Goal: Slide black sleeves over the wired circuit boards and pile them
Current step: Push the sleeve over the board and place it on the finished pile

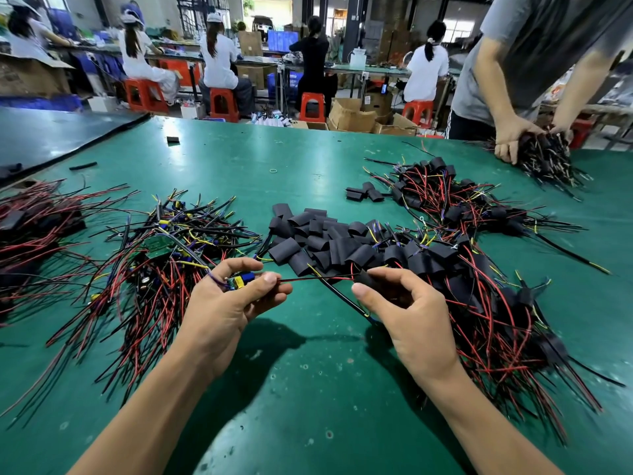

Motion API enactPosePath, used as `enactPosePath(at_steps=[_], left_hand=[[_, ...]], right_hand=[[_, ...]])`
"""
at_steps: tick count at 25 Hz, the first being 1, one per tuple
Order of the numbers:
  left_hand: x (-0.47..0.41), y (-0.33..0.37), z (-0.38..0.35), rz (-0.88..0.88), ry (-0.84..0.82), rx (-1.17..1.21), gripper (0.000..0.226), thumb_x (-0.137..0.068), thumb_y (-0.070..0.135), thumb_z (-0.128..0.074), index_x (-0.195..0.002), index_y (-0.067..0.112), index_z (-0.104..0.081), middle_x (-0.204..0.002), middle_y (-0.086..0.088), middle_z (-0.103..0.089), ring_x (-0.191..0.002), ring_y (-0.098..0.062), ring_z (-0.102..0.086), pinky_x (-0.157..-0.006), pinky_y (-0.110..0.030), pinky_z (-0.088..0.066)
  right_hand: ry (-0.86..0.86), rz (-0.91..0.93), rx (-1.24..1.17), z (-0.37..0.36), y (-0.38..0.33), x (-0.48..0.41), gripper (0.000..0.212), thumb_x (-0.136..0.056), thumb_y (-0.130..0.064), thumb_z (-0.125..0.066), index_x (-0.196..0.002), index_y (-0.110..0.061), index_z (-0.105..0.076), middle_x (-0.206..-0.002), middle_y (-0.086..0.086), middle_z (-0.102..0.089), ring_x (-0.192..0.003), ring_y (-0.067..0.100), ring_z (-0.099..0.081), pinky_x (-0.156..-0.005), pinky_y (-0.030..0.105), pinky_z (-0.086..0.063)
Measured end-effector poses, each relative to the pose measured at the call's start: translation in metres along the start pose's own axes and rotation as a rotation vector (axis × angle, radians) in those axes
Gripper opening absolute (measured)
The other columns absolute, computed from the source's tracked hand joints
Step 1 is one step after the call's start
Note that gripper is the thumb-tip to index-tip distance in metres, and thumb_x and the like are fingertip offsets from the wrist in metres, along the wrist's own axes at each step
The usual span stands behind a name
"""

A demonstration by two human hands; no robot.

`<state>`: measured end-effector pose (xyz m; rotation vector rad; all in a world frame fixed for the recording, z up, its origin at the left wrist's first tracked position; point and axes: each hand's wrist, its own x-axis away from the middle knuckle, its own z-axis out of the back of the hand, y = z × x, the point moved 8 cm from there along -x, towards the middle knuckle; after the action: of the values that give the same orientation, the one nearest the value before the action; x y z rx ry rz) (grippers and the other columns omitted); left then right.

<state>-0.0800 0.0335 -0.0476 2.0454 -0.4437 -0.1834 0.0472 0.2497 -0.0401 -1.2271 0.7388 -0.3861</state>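
Left hand (222, 299): centre frame, palm up, fingers curled around circuit board (241, 280).
Right hand (407, 303): thumb and fingers pinch black sleeve (363, 278) over the red wires (315, 278).

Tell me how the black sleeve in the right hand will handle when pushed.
Probably soft: the loose sleeves lie flattened and curved in their heap. Likely light, since the right hand merely pinches the black sleeve. It may snag on the red wires, which look thin and bendy.
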Motion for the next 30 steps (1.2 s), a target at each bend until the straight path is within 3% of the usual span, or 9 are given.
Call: enactPosePath(at_steps=[9, 13, 21, 27, 30], left_hand=[[-0.001, 0.001, 0.002, -0.005, 0.033, 0.028, 0.03, -0.067, -0.001, -0.07, -0.094, 0.004, -0.057, -0.076, -0.021, -0.071, -0.07, -0.029, -0.074, -0.063, -0.025, -0.06], [0.001, -0.001, 0.0, 0.011, 0.04, 0.041, 0.028, -0.067, -0.002, -0.069, -0.091, 0.004, -0.056, -0.074, -0.021, -0.071, -0.068, -0.029, -0.074, -0.063, -0.026, -0.06], [0.002, 0.0, -0.003, 0.019, 0.008, 0.032, 0.027, -0.068, -0.002, -0.068, -0.091, 0.004, -0.056, -0.072, -0.019, -0.07, -0.067, -0.028, -0.074, -0.063, -0.026, -0.06], [0.002, 0.001, -0.002, 0.019, -0.002, 0.027, 0.027, -0.068, -0.002, -0.069, -0.091, 0.004, -0.056, -0.073, -0.019, -0.07, -0.068, -0.029, -0.074, -0.063, -0.026, -0.061], [0.002, -0.002, -0.002, 0.03, -0.002, 0.023, 0.029, -0.067, -0.002, -0.07, -0.092, 0.003, -0.056, -0.075, -0.02, -0.071, -0.069, -0.029, -0.074, -0.063, -0.026, -0.06]], right_hand=[[-0.029, 0.051, -0.053, -0.004, -0.007, 0.003, 0.029, -0.072, -0.031, -0.088, -0.097, -0.033, -0.074, -0.095, -0.003, -0.076, -0.091, 0.016, -0.071, -0.089, 0.04, -0.056], [-0.003, 0.055, -0.042, -0.002, -0.009, 0.003, 0.034, -0.066, -0.045, -0.084, -0.098, -0.037, -0.072, -0.095, -0.006, -0.075, -0.089, 0.012, -0.07, -0.086, 0.035, -0.055], [-0.006, 0.047, -0.023, -0.001, -0.007, 0.003, 0.028, -0.073, -0.027, -0.089, -0.097, -0.03, -0.073, -0.093, -0.005, -0.074, -0.087, 0.013, -0.07, -0.086, 0.036, -0.056], [0.041, 0.042, 0.003, 0.004, -0.007, 0.002, 0.027, -0.071, -0.032, -0.089, -0.093, -0.034, -0.073, -0.09, -0.014, -0.072, -0.083, 0.005, -0.067, -0.077, 0.016, -0.05], [0.028, 0.03, -0.009, 0.002, -0.006, 0.002, 0.028, -0.071, -0.031, -0.089, -0.094, -0.032, -0.074, -0.091, -0.009, -0.074, -0.085, 0.008, -0.069, -0.081, 0.023, -0.053]])
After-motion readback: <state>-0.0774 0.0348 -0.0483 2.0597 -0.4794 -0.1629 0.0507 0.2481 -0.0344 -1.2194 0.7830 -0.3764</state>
